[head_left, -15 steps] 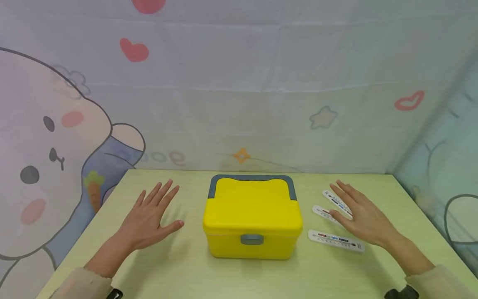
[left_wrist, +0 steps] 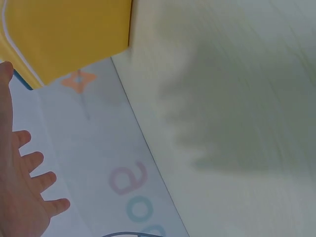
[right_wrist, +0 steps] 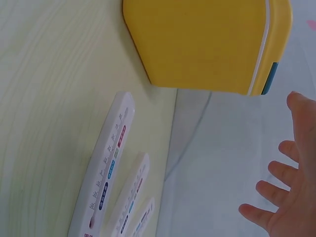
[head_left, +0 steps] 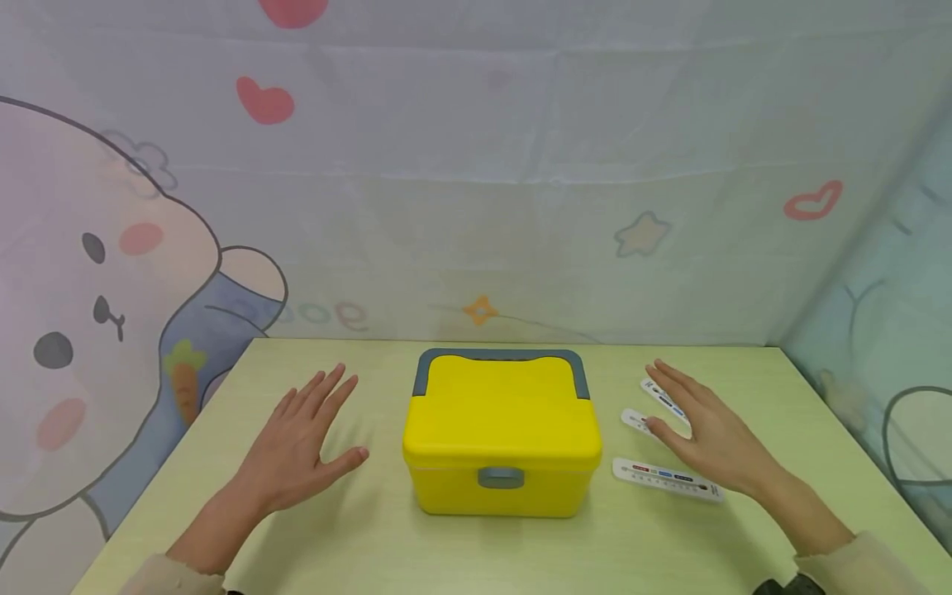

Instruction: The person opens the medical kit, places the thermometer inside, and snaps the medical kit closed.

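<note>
A yellow box (head_left: 502,430) with a closed lid, a grey handle (head_left: 506,354) and a grey front latch (head_left: 502,478) stands mid-table. To its left, my left hand (head_left: 293,459) hovers with fingers spread, holding nothing. On the other side my right hand (head_left: 714,438) hangs over the table, fingers straight and thumb apart, also holding nothing. Three white thermometers lie right of the box: the front one (right_wrist: 104,168) shows fully in the head view, while the middle one (right_wrist: 129,197) and the back one (right_wrist: 143,217) are partly covered there by my right hand.
The pale wooden table (head_left: 506,558) ends at a printed cloth backdrop (head_left: 446,207) behind the box. Another cloth panel (head_left: 907,330) rises along the right side. The left hand's shadow falls on the tabletop in the left wrist view.
My right hand has shifted slightly left, covering more of the back and middle thermometers. My left hand has barely moved. Box and thermometers lie as before.
</note>
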A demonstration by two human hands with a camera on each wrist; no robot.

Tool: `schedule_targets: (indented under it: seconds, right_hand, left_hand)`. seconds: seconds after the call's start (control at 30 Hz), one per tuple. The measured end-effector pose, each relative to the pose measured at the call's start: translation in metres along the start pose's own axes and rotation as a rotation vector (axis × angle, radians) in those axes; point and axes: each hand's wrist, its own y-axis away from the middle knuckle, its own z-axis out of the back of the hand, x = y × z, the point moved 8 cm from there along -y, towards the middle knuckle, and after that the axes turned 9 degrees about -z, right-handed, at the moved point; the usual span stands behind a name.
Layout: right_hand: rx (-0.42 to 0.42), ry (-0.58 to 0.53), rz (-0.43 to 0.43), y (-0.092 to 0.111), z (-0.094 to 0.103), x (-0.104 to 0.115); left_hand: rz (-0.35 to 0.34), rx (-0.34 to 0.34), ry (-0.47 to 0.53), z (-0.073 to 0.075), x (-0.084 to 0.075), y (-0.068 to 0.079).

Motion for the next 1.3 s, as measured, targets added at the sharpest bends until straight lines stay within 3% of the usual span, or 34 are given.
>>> schedule_targets:
  seconds: [0.57,0.83,1.3]
  right_hand:
    - [0.051,-0.071,0.008,0.002,-0.006,0.028]
    - [0.087,-0.114,0.009,0.002,-0.013,0.035]
    - [0.119,-0.127,0.042,0.003,-0.022,0.054]
  left_hand:
    - [-0.055,-0.12,0.013,0.017,-0.023,0.007]
    - [-0.078,-0.204,0.105,0.025,-0.036,0.012]
    - [-0.016,-0.234,0.205,0.028,-0.053,0.017]
